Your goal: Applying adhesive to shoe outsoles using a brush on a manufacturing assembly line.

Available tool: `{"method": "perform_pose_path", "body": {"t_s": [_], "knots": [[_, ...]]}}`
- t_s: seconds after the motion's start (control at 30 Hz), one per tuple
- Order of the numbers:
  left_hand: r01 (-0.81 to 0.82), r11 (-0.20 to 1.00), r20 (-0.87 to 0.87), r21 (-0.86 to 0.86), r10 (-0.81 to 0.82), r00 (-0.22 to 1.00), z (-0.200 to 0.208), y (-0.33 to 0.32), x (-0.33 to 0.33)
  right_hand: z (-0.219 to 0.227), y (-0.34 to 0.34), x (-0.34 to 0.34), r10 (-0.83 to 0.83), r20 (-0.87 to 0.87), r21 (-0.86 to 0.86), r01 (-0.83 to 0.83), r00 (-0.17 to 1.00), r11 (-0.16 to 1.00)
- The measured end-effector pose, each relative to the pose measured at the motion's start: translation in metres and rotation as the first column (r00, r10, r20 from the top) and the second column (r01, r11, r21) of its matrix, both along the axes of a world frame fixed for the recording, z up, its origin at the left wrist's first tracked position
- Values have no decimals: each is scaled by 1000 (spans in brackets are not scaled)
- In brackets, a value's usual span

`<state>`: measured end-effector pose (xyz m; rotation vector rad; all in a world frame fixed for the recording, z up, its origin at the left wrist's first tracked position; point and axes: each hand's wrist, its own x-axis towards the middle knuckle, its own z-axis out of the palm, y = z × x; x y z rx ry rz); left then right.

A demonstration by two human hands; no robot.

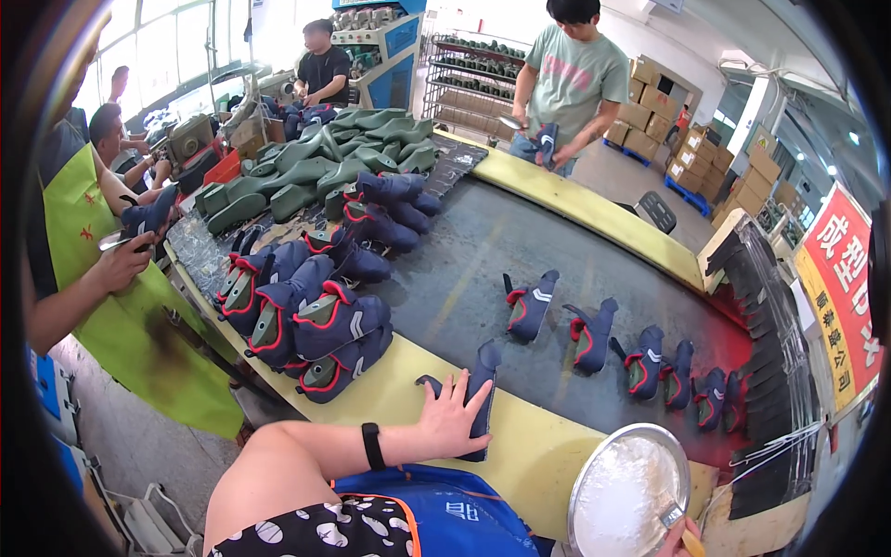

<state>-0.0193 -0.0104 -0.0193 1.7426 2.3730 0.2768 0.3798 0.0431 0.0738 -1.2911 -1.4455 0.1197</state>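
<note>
My left hand (449, 420) lies on a navy shoe upper (484, 369) at the near table edge, its fingers spread over the side. The upper's pointed toe sticks out beyond my fingers, and its lower part is partly covered. At the bottom right, my right hand (670, 547), mostly cut off by the frame, is closed on the wooden handle of a brush (692, 540). The brush's metal band and bristles reach into a round metal bowl (574, 506) of thick white paste.
Navy shoes with red lining (320, 325) are piled left of my hand, before a heap of green shoe lasts (306, 172). Several uppers (594, 334) line the dark belt (464, 251) toward black flaps (756, 343). Co-workers stand across (580, 84) and at left (111, 269).
</note>
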Motion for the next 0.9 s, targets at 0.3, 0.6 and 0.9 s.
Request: {"method": "perform_pose_path", "body": {"t_s": [0.3, 0.6, 0.9], "knots": [[461, 880, 114, 117, -473, 874, -5, 24, -36, 4, -5, -31, 41, -148, -114, -58, 988, 992], [-118, 993, 441, 20, 97, 892, -23, 2, -26, -1, -16, -10, -216, -282, -290, 131, 935, 948], [-13, 999, 318, -48, 28, 948, -40, 2, -30, -22, 4, -13, -126, -574, -265, -38, 809, 963]]}}
